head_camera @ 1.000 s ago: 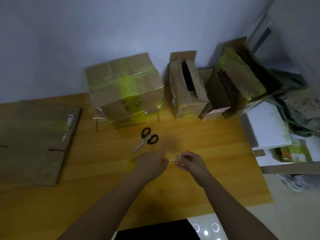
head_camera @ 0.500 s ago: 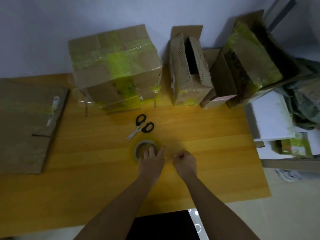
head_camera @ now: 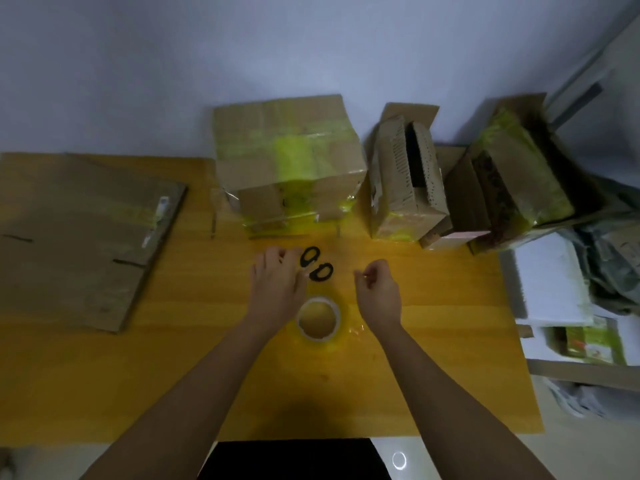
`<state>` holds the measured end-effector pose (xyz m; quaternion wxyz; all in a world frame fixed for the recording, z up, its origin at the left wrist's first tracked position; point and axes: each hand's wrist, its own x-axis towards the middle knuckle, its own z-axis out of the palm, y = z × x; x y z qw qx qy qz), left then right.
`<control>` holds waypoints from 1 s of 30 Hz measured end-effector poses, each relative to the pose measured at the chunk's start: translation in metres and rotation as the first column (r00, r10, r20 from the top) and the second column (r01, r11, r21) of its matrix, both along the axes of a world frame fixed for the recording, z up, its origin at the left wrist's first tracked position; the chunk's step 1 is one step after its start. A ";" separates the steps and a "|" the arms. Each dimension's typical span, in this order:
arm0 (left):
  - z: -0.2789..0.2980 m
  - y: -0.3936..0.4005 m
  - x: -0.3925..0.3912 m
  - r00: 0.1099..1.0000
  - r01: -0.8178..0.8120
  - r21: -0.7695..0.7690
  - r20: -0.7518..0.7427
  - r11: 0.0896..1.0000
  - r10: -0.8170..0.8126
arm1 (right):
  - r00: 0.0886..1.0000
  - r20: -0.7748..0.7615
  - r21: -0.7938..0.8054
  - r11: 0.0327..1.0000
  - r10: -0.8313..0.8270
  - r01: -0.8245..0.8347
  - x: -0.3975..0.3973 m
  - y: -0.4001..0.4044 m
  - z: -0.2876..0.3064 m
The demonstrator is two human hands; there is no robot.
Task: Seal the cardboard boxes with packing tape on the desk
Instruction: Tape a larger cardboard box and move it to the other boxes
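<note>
Left hand: the left hand (head_camera: 277,282) reaches over the counter (head_camera: 104,375), fingers loosely bent at the black handles of the scissors (head_camera: 317,265); whether they grip the handles cannot be told.
Right hand: the right hand (head_camera: 377,289) hovers with fingers curled and thumb against forefinger in a pinch; anything held there is too faint to make out.
Tape: the roll of packing tape (head_camera: 318,318) lies flat on the counter between the two wrists, just beside the left one, nearer the person than the scissors.
Boxes: beyond the hands, a closed box (head_camera: 287,161) streaked with yellow tape stands at the wall; to its right a narrow box (head_camera: 405,181) gapes open, its inside dark, and further open boxes (head_camera: 502,181) lean beside it.
Left side: flattened cardboard (head_camera: 79,237) lies on the counter.
</note>
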<state>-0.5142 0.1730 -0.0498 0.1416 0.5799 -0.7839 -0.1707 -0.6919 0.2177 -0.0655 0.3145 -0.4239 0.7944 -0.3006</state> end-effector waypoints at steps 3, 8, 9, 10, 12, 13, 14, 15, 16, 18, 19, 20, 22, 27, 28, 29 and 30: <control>0.036 -0.046 0.026 0.986 -0.144 -0.244 -0.113 0.959 0.119 | 0.977 -0.151 -0.198 0.964 0.150 -0.178 0.044 -0.050 0.028; 0.087 -0.152 0.070 0.979 -0.183 -0.257 -0.130 0.949 0.154 | 0.945 -0.319 -0.361 0.913 0.073 -0.192 0.121 -0.113 0.056; 0.093 -0.177 0.076 0.985 -0.149 -0.194 -0.116 0.970 0.129 | 0.933 -0.359 -0.374 0.910 0.037 -0.180 0.133 -0.122 0.058; 0.097 -0.201 0.079 0.991 -0.100 -0.125 -0.099 0.987 0.088 | 0.921 -0.390 -0.377 0.913 -0.001 -0.158 0.143 -0.130 0.059; 0.098 -0.242 0.083 0.999 0.008 0.034 -0.048 0.999 -0.006 | 0.906 -0.417 -0.352 0.932 -0.073 -0.087 0.159 -0.145 0.060; 0.095 -0.257 0.083 0.999 0.050 0.111 -0.024 0.993 -0.048 | 0.899 -0.427 -0.322 0.945 -0.100 -0.048 0.165 -0.150 0.060; 0.090 -0.268 0.084 0.996 0.088 0.170 -0.007 0.981 -0.088 | 0.890 -0.442 -0.290 0.957 -0.114 -0.021 0.170 -0.154 0.059; 0.085 -0.277 0.086 0.992 0.124 0.203 -0.006 0.971 -0.126 | 0.878 -0.462 -0.269 0.963 -0.125 -0.004 0.173 -0.156 0.057; 0.080 -0.283 0.089 0.987 0.160 0.212 -0.028 0.964 -0.158 | 0.868 -0.476 -0.255 0.967 -0.141 0.017 0.175 -0.157 0.054; 0.074 -0.289 0.096 0.977 0.200 0.211 -0.122 0.957 -0.177 | 0.860 -0.460 -0.257 0.960 -0.220 0.109 0.179 -0.155 0.051; 0.072 -0.291 0.101 0.973 0.197 0.218 -0.160 0.956 -0.164 | 0.867 -0.416 -0.267 0.948 -0.275 0.173 0.179 -0.155 0.051; 0.072 -0.290 0.106 0.971 0.192 0.226 -0.184 0.955 -0.152 | 0.883 -0.344 -0.266 0.935 -0.320 0.235 0.179 -0.153 0.054; 0.072 -0.284 0.116 0.972 0.154 0.253 -0.211 0.955 -0.101 | 0.920 -0.145 -0.230 0.917 -0.364 0.326 0.178 -0.150 0.063; 0.074 -0.227 0.147 0.961 0.057 0.333 -0.272 0.941 0.038 | 0.899 0.124 -0.244 0.865 -0.421 0.439 0.150 -0.139 0.078; 0.074 -0.212 0.151 0.954 0.068 0.388 -0.295 0.919 0.054 | 0.892 0.177 -0.255 0.856 -0.416 0.450 0.145 -0.135 0.077; 0.073 -0.199 0.153 0.946 0.072 0.442 -0.314 0.894 0.079 | 0.879 0.247 -0.267 0.843 -0.408 0.467 0.141 -0.131 0.075; 0.072 -0.188 0.153 0.938 0.071 0.477 -0.331 0.876 0.104 | 0.866 0.311 -0.282 0.832 -0.392 0.478 0.139 -0.127 0.076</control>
